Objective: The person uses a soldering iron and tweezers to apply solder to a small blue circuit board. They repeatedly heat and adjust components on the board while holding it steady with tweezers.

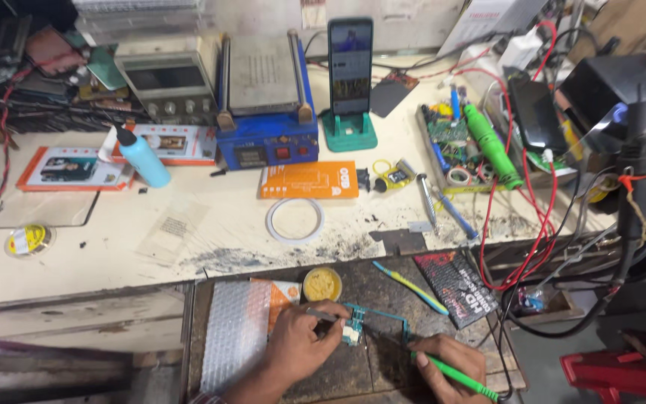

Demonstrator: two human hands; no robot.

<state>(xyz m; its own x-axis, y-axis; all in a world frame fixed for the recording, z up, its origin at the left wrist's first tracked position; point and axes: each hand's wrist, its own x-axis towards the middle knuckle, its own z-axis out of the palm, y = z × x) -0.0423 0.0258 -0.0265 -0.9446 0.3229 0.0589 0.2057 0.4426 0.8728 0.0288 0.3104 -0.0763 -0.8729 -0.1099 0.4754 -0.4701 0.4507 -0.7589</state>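
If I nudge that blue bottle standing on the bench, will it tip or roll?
The blue bottle stands tall and narrow, so it probably tips easily. Its round body would likely roll once down. It looks like light plastic; how full it is cannot be told.

Left hand (300, 346) low at frame bottom, forearm coming up from the bottom edge, wrist bent, fingers curled in a pinch with tips pointing right. Right hand (446, 359) just to its right, knuckles up, fingers closed in a pen-style grip, thumb side toward the left hand. Hands close together but not touching; both palms face down.
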